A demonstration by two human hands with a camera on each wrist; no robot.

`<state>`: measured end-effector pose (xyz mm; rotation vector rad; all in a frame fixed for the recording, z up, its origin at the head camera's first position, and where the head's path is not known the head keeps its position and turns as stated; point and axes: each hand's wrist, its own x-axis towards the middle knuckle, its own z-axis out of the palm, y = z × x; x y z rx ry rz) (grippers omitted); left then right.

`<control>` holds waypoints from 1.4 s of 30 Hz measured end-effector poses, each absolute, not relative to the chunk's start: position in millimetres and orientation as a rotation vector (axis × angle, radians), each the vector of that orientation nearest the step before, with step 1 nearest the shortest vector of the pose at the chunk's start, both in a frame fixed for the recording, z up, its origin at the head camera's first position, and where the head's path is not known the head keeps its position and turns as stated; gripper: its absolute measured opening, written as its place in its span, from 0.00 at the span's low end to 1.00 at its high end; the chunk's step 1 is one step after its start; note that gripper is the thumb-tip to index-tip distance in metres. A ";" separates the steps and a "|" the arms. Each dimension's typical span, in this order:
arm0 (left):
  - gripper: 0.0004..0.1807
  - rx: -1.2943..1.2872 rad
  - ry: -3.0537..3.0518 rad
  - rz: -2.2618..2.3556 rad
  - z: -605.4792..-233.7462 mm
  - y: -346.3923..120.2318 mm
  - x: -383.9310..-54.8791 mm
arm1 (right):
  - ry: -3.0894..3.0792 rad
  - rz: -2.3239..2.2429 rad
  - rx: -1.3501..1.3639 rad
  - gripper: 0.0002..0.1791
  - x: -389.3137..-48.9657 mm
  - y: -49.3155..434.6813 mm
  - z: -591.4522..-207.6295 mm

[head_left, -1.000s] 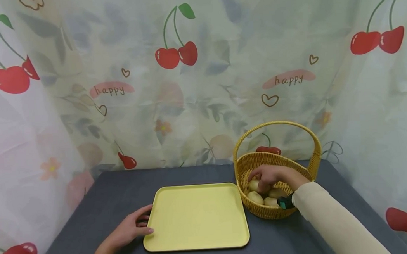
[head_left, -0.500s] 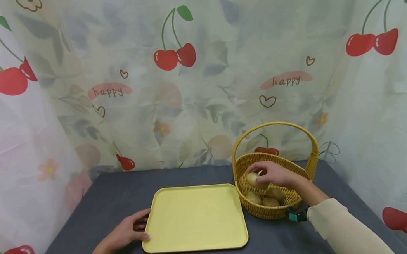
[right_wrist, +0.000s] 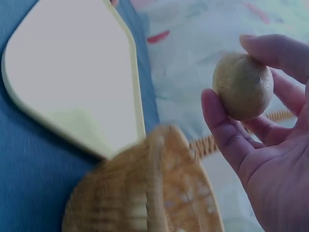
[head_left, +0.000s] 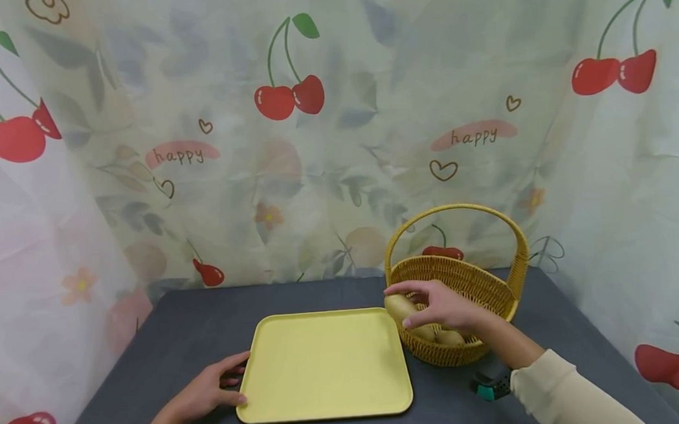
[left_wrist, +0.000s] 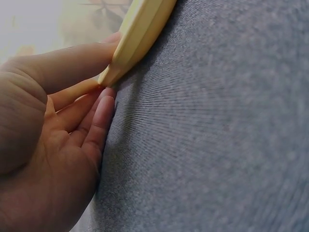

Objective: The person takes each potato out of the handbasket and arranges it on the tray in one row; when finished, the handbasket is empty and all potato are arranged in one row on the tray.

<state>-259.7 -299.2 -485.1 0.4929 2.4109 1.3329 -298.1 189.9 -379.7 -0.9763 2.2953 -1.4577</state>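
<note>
My right hand (head_left: 441,308) holds a potato (head_left: 400,307) between thumb and fingers, over the left rim of the wicker basket (head_left: 442,356). Pale tan and rounded, the potato (right_wrist: 244,87) shows clear of the basket in the right wrist view. More potatoes (head_left: 450,338) lie in the basket, partly hidden by the hand. The yellow rectangular tray (head_left: 326,368) lies flat to the left of the basket. At its left edge my left hand (head_left: 207,392) pinches the rim; in the left wrist view the thumb presses on the tray's rim (left_wrist: 140,36), with the fingertips below.
A tall arched handle (head_left: 452,206) rises over the basket. Dark grey cloth (head_left: 310,297) covers the table. Behind and at both sides hangs a curtain (head_left: 335,141) printed with cherries. A black strap device (head_left: 490,387) is on the right wrist.
My right hand has picked up a potato from inside the basket and carried it up and left to the rim. The left hand stays at the tray's edge.
</note>
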 end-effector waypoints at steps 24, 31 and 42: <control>0.47 0.480 2.403 1.338 -490.0 -299.8 -258.8 | 2.445 -1.271 -1.024 0.37 -293.4 40.3 -439.7; 0.47 0.496 2.434 1.320 -484.2 -301.0 -256.5 | 2.545 -1.320 -0.993 0.37 -289.7 -3.4 -463.5; 0.46 0.532 2.414 1.328 -483.3 -299.7 -257.8 | 2.592 -1.421 -0.851 0.37 -279.2 -57.7 -486.1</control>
